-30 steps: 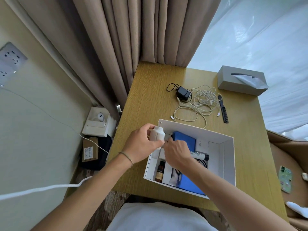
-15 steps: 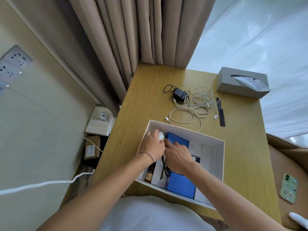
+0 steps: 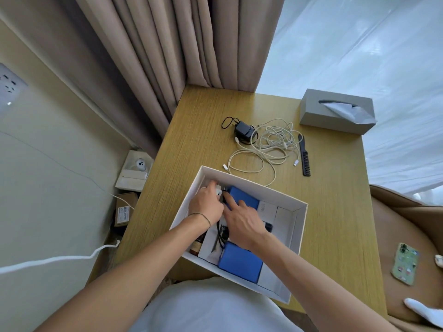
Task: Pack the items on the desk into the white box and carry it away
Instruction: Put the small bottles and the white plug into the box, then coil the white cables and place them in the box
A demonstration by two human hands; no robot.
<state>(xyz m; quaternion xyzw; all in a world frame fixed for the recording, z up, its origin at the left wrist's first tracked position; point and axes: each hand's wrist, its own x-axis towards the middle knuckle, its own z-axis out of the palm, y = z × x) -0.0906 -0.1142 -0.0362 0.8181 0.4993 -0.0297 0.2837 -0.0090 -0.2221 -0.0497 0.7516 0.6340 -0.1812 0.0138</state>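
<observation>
Left hand [image 3: 206, 205] is curling round a small white object [image 3: 218, 190], pressing it into the far-left corner of the white box [image 3: 302, 226]. Right hand [image 3: 242, 224] is lying flat, fingers straight, resting on the blue case [image 3: 244, 200] beside it.

Box is sitting at the near edge of the worktop [image 3: 199, 130], partly filled: a second blue case [image 3: 239, 262], small white cartons, a brown bottle [image 3: 196, 248], black cord.

Box looks like thin stiff card, open top. Probably light but flexy, so best gripped by both short walls or from under.

Not yet packed: black adapter [image 3: 243, 131], tangled white cables [image 3: 268, 144] (limp, will snag, so bunch first), rigid black comb [image 3: 304, 154], grey tissue box [image 3: 335, 111].
</observation>
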